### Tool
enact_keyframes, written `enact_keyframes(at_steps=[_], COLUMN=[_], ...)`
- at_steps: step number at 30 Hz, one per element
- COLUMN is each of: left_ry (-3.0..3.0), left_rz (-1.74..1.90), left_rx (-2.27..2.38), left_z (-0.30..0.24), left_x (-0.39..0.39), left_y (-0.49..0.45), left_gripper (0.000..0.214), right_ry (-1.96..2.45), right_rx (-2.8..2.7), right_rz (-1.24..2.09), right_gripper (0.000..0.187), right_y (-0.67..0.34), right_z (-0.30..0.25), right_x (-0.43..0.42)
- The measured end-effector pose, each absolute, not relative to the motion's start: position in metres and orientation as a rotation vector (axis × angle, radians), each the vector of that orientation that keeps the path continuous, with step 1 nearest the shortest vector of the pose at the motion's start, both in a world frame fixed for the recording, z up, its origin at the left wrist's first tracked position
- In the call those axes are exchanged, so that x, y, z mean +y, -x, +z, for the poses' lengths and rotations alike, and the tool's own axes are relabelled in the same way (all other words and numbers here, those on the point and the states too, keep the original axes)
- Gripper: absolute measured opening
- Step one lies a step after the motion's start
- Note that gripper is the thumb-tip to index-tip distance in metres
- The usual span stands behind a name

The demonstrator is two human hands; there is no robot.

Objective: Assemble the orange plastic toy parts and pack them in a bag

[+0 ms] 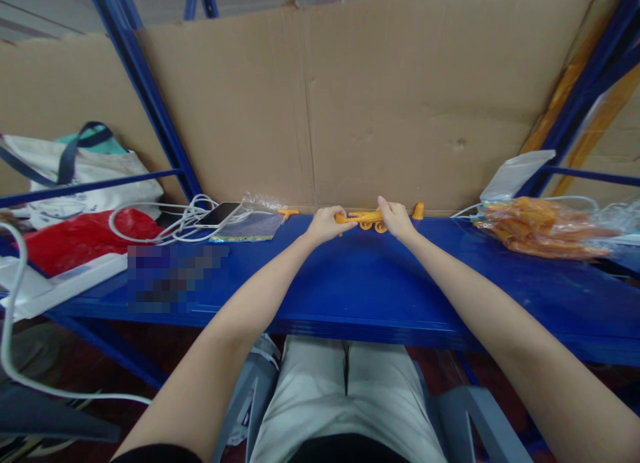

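Observation:
Both hands meet near the back of the blue table (345, 289), close to the cardboard. An orange-yellow plastic part (369, 217) lies between them, long and narrow, its exact kind too small to tell. My left hand (324, 225) is closed, pinching its left end. Around the right end, my right hand (399, 221) is closed, thumb up, its fingers partly hidden. Just below the part are two small orange rings (381, 227). Right of my right hand stands an orange cup-shaped piece (418, 211). To the left is an orange T-shaped piece (289, 213).
A clear plastic bag (250, 228), a phone (219, 215) and coiled white cables (187, 226) are at left, beside a red bag (95, 239) and a white power strip (70, 286). Bagged orange parts (540, 229) lie at right. A cardboard wall (400, 103) closes the back.

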State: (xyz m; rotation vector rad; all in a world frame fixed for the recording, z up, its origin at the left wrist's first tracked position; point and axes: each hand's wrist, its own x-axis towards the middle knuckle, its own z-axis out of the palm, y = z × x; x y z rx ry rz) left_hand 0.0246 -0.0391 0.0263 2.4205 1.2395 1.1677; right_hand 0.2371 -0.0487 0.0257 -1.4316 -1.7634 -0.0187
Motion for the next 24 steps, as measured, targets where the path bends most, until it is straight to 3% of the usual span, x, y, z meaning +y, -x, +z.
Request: enact_keyframes(at_steps=[8,19,24], left_ry=[-2.259,-2.503,-2.386], left_rz=[1.078,1.284,1.247], left_rx=[1.109,1.262,1.193], left_z=[0.026,0.028,0.027], left_x=[-0.046,-0.045,-0.044], left_y=[-0.031,-0.028,-0.031], left_gripper=[0.029,0.027,0.029], right_ry=[1.396,1.573,1.414], right_rx=[-1.909,-1.720,-1.761], right_rz=[-0.332,0.098,-0.100], right_gripper=[0.044,0.045,0.050], right_y=[-0.242,-0.232,-0.235], right_z=[0.022,0.029,0.028], right_x=[-0.061,-0.039,-0.054])
